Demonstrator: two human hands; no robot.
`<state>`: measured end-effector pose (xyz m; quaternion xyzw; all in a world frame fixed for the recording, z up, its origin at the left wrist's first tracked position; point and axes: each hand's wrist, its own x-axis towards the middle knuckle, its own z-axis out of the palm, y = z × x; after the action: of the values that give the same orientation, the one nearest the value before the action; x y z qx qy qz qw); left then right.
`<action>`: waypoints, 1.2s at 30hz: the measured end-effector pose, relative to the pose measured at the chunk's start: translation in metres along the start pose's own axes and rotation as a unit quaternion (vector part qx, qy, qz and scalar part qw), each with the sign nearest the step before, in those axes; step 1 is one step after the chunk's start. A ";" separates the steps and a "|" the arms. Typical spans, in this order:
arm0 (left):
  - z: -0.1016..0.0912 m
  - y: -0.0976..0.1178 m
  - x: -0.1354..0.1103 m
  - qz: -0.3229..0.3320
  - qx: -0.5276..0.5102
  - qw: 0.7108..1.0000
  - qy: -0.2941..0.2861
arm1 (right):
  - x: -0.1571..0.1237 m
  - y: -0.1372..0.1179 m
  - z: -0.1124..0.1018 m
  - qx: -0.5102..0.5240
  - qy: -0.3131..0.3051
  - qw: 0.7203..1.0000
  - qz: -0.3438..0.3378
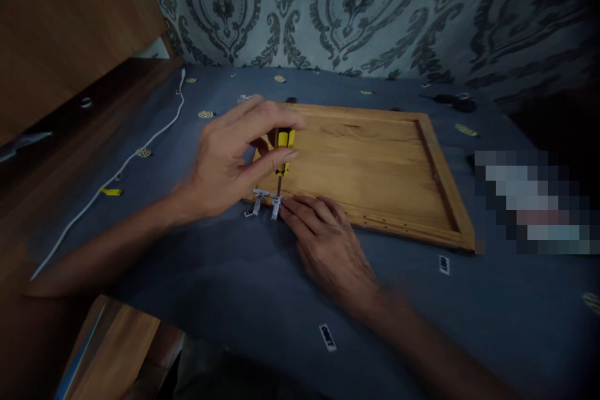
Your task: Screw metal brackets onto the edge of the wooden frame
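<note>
My left hand is closed around the yellow and black handle of a screwdriver, thumb in front and fingers curled over its top. The screwdriver stands nearly upright, its shaft pointing down to a small metal bracket at the near left edge of a shallow wooden frame with a panel. Stretched out and low, the fingers of my right hand lie along that near edge, tips beside the bracket. The thumb of the right hand is hidden. A screw under the tip cannot be made out.
A dark blue patterned cloth covers the surface. A white cord runs along the left, by a yellow strip. Dark-handled scissors lie at the back right. A wooden cabinet stands left; a patterned curtain hangs behind.
</note>
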<state>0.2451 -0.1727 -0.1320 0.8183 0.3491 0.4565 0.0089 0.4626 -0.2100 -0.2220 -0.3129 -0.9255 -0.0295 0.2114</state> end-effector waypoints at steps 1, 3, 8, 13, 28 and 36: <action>-0.001 0.001 0.000 -0.004 -0.005 1.000 -0.006 | 0.000 0.000 0.000 0.001 0.000 1.000 -0.001; -0.002 0.003 0.001 -0.016 -0.014 1.000 -0.017 | 0.000 0.000 0.000 0.002 0.000 1.000 -0.002; -0.001 0.002 0.000 -0.002 0.002 1.000 -0.012 | 0.000 -0.001 -0.001 0.001 -0.005 1.000 0.001; -0.002 0.003 0.000 -0.021 0.023 0.999 -0.017 | 0.000 0.000 0.000 0.002 -0.004 1.000 0.003; -0.009 0.006 0.004 -0.037 -0.031 0.999 0.016 | 0.000 -0.001 -0.002 0.013 -0.003 1.000 0.003; -0.008 0.010 0.002 -0.062 -0.030 0.998 0.011 | 0.000 -0.001 -0.002 0.013 -0.018 1.000 0.006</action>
<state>0.2456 -0.1810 -0.1225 0.7894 0.3860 0.4738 0.0579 0.4630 -0.2110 -0.2200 -0.3164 -0.9276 -0.0108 0.1984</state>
